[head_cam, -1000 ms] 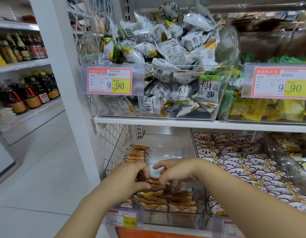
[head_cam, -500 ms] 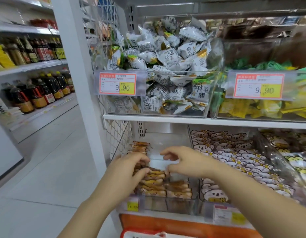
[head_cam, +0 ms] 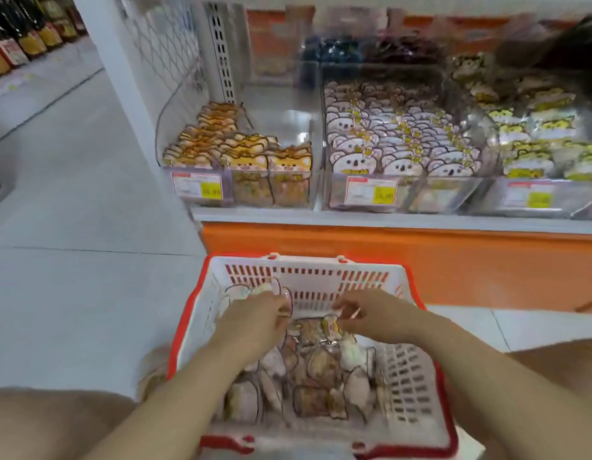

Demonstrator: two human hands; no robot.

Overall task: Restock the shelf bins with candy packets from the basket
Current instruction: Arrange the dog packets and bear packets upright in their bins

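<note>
A white basket with a red rim (head_cam: 321, 277) stands on the floor in front of me, with several candy packets (head_cam: 318, 366) piled inside. Both my hands are down in it. My left hand (head_cam: 254, 323) curls its fingers round a pale packet (head_cam: 254, 291) that leans on the basket's far left wall. My right hand (head_cam: 381, 315) hovers over the pile with curled fingertips beside a small packet (head_cam: 331, 323); blur hides whether it holds one. Above on the shelf, the clear left bin (head_cam: 288, 121) holds orange dog-face packets (head_cam: 241, 151) in its front half.
A bin of koala-face packets (head_cam: 387, 137) and a bin of yellow-and-white packets (head_cam: 537, 141) stand to the right. Yellow price tags front the bins. An orange base panel (head_cam: 387, 257) runs under the shelf. Bottles (head_cam: 22, 38) line a far-left shelf across the tiled aisle.
Both hands left the orange-packet bin and dropped into the basket. My view swung from the shelves down to the basket on the floor.
</note>
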